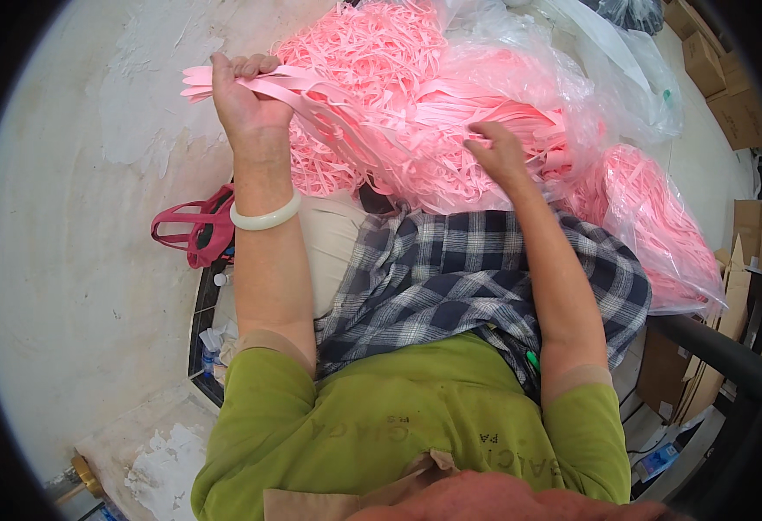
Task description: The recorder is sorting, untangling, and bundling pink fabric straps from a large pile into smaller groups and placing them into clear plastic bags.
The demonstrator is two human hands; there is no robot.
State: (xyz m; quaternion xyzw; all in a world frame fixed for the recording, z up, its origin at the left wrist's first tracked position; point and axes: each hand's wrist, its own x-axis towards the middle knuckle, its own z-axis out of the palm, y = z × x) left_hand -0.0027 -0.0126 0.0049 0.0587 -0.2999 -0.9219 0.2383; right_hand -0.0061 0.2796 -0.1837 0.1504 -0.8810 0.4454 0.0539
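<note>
Cropped person (424, 399), part-hidden pink strips (325, 113)

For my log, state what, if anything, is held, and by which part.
The left hand grips a bundle of flat pink strips near their ends; the right hand appears empty.

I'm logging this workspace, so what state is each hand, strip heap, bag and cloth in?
Left hand: closed around pink strips
Right hand: open, fingers apart
Pink heap: loose, tangled
Clear bag at right: bulging with strips
Magenta bag: handle looped outward
Plaid cloth: draped, creased
</note>
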